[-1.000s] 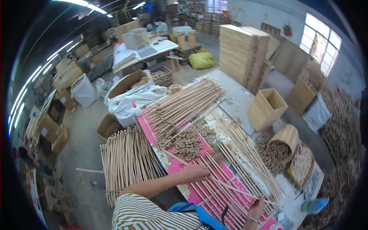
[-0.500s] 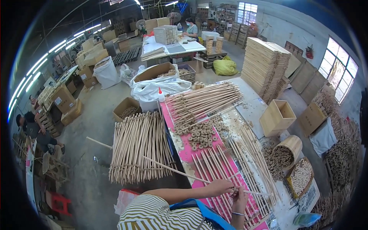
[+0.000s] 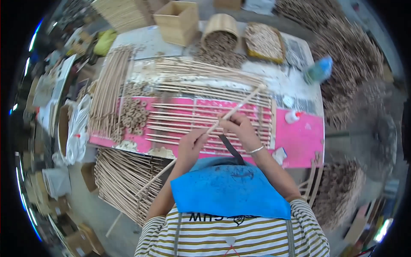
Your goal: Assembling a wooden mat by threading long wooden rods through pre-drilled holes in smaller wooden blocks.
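Note:
A long pale wooden stick (image 3: pixel 246 102) slants across in front of me, its far end over the sticks on the table and its near end past my left forearm. My left hand (image 3: pixel 192 144) is closed round its middle. Just further along, my right hand (image 3: pixel 240 128) pinches the same stick; whether a ring sits under those fingers is hidden. Below both hands, several wooden sticks (image 3: pixel 171 127) lie side by side on the pink table covering (image 3: pixel 302 135). Small brown wooden rings (image 3: pixel 133 115) are heaped to the left of these sticks.
A bundle of sticks (image 3: pixel 107 92) lies at the table's left. Behind stand a wooden box (image 3: pixel 177 23), a tipped tub (image 3: pixel 220 32) spilling rings and a tray of pale pieces (image 3: pixel 264 43). A glue bottle (image 3: pixel 292 117) and a plastic bottle (image 3: pixel 319 70) are at right.
My view has swung right and down over the table. Both hands still grip the stick, which now slants up to the right instead of down to the right.

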`<state>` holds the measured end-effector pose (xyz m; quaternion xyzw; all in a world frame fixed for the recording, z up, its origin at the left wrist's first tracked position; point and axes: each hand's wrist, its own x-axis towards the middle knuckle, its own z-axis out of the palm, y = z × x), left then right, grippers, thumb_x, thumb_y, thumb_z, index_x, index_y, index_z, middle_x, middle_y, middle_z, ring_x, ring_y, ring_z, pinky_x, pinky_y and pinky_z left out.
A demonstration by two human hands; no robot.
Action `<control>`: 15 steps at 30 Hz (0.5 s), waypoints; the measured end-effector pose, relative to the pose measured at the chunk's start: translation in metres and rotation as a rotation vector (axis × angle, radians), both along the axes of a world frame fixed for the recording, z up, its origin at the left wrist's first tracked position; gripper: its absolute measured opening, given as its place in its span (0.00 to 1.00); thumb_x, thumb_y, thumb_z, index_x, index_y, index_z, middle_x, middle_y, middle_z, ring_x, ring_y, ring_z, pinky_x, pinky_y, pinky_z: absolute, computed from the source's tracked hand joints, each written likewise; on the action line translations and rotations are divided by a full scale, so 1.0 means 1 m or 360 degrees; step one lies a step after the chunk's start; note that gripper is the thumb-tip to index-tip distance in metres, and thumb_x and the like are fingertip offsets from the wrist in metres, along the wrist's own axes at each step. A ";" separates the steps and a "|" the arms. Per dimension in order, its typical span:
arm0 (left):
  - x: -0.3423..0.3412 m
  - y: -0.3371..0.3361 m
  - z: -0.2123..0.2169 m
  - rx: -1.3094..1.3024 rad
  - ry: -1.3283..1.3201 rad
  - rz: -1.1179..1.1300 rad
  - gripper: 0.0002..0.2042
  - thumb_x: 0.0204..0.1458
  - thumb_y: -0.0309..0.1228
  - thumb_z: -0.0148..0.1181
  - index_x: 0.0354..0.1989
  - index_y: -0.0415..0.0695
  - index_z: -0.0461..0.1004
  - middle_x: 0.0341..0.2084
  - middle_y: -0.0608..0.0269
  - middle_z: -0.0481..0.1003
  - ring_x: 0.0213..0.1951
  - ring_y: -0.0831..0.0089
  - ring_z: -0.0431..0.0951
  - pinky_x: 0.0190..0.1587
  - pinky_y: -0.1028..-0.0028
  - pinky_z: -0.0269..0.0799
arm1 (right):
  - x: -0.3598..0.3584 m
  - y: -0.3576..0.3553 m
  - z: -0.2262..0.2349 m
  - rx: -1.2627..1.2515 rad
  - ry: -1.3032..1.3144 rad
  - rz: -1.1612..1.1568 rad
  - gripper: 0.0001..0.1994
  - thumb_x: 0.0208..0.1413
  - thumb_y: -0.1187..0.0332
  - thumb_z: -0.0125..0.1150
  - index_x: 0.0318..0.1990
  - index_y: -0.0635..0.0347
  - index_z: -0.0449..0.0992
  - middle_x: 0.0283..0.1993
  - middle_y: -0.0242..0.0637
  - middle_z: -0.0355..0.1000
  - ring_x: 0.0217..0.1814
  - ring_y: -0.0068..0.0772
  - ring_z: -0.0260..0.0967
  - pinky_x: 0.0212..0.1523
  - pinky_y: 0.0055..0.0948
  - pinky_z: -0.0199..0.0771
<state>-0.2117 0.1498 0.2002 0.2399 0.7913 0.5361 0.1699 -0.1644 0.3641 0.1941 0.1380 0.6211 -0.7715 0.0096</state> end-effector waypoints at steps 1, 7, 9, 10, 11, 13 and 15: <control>-0.003 0.006 0.003 -0.0027 -0.0130 -0.0023 0.13 0.63 0.28 0.58 0.53 0.40 0.79 0.32 0.54 0.79 0.32 0.68 0.78 0.37 0.70 0.73 | 0.004 0.008 0.000 -0.0101 0.0108 -0.0134 0.11 0.61 0.68 0.66 0.48 0.63 0.81 0.36 0.28 0.76 0.33 0.17 0.70 0.35 0.20 0.71; -0.002 0.023 -0.003 0.0004 -0.0171 -0.0277 0.12 0.63 0.25 0.56 0.53 0.39 0.79 0.29 0.61 0.78 0.30 0.75 0.74 0.33 0.74 0.70 | 0.045 0.046 -0.015 -0.0261 0.0123 -0.0487 0.13 0.62 0.70 0.66 0.51 0.64 0.80 0.36 0.29 0.75 0.32 0.16 0.70 0.36 0.18 0.74; 0.000 0.022 -0.004 -0.0030 -0.0284 -0.0301 0.12 0.63 0.24 0.57 0.53 0.38 0.79 0.30 0.63 0.79 0.30 0.78 0.72 0.33 0.76 0.69 | 0.056 0.049 -0.018 -0.0267 0.0103 -0.0600 0.13 0.62 0.67 0.67 0.51 0.63 0.80 0.35 0.28 0.74 0.31 0.16 0.69 0.34 0.18 0.73; -0.002 0.023 -0.003 -0.0045 -0.0291 -0.0342 0.12 0.63 0.24 0.57 0.53 0.38 0.79 0.30 0.63 0.79 0.30 0.78 0.72 0.33 0.76 0.69 | 0.062 0.052 -0.021 -0.0277 0.0098 -0.0643 0.13 0.62 0.67 0.67 0.51 0.63 0.80 0.35 0.28 0.74 0.31 0.16 0.69 0.34 0.18 0.73; -0.004 0.025 -0.003 -0.0068 -0.0297 -0.0405 0.13 0.64 0.25 0.56 0.54 0.37 0.79 0.31 0.62 0.79 0.31 0.79 0.74 0.34 0.76 0.71 | 0.066 0.055 -0.026 -0.0247 0.0064 -0.0690 0.13 0.62 0.67 0.66 0.51 0.62 0.80 0.35 0.27 0.74 0.31 0.15 0.69 0.34 0.18 0.72; -0.006 0.029 -0.009 -0.0078 -0.0343 -0.0482 0.13 0.65 0.25 0.56 0.55 0.35 0.78 0.33 0.62 0.80 0.32 0.80 0.75 0.35 0.77 0.73 | 0.077 0.064 -0.037 -0.0246 -0.0029 -0.0743 0.15 0.64 0.63 0.65 0.53 0.61 0.79 0.33 0.25 0.72 0.31 0.14 0.68 0.32 0.18 0.70; -0.009 0.032 -0.013 -0.0088 -0.0369 -0.0515 0.13 0.65 0.25 0.56 0.55 0.35 0.78 0.33 0.62 0.80 0.31 0.80 0.75 0.34 0.77 0.73 | 0.084 0.064 -0.032 -0.0351 -0.0027 -0.0717 0.16 0.65 0.62 0.64 0.56 0.61 0.77 0.33 0.25 0.71 0.31 0.14 0.68 0.33 0.17 0.70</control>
